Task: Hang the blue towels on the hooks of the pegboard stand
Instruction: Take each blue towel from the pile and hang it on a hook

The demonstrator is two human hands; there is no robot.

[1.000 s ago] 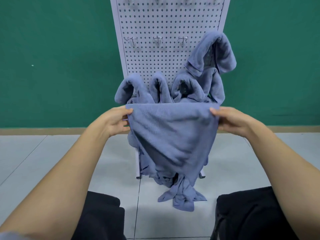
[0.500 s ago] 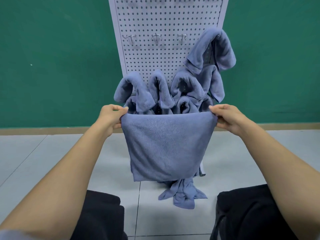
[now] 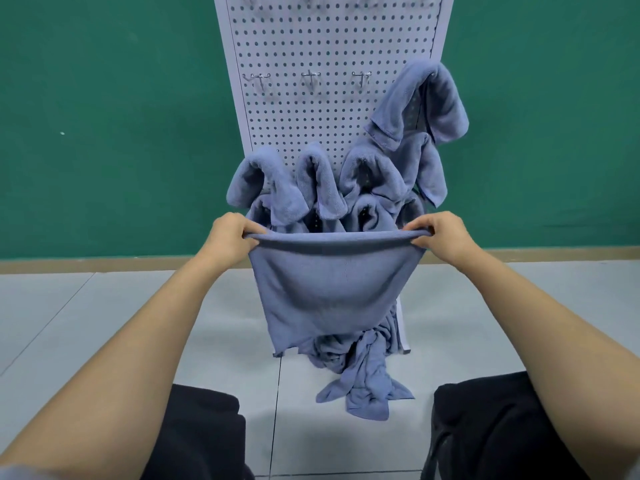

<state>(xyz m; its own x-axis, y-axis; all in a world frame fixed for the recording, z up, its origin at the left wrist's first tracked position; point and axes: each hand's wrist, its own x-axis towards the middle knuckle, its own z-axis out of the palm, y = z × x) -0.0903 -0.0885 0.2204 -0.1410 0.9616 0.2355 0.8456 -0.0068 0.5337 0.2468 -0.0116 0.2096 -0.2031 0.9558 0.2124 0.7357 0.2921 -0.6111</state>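
We hold a plain blue terry towel (image 3: 329, 282) by its top corners, edge pulled taut between the fingers and body hanging below them. Left hand (image 3: 230, 239) pinches the left corner and right hand (image 3: 441, 237) the right one, with fingers curled over the hem and thumbs under. Both forearms are stretched forward, knuckles up.

Just behind the fingers, several hung blue towels (image 3: 311, 181) drape off the lower hooks of the white perforated pegboard stand (image 3: 329, 39). One more (image 3: 426, 102) hangs above the right fingers. A row of bare metal hooks (image 3: 309, 79) sits higher up. Below the held towel, a heap of blue towels (image 3: 363, 382) lies on the grey tiled floor (image 3: 104, 306), partly hidden. Green wall (image 3: 104, 116) behind.
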